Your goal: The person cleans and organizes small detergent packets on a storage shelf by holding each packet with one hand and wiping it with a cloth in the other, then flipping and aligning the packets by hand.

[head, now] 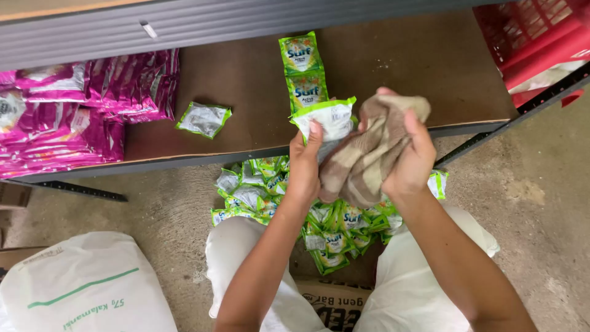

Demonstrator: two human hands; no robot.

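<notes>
On the shelf we see packets at left, a lone sachet right of them, more sachets heaped on the floor below.

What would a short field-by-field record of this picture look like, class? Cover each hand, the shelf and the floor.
left hand: left hand grips a green-edged sachet by its lower edge
right hand: right hand clutches a beige striped cloth against the sachet
shelf: brown shelf board bears two joined green sachets, one loose sachet and pink packets
floor: heap of green sachets between the knees
lower left: white sack
upper right: red crate
</notes>
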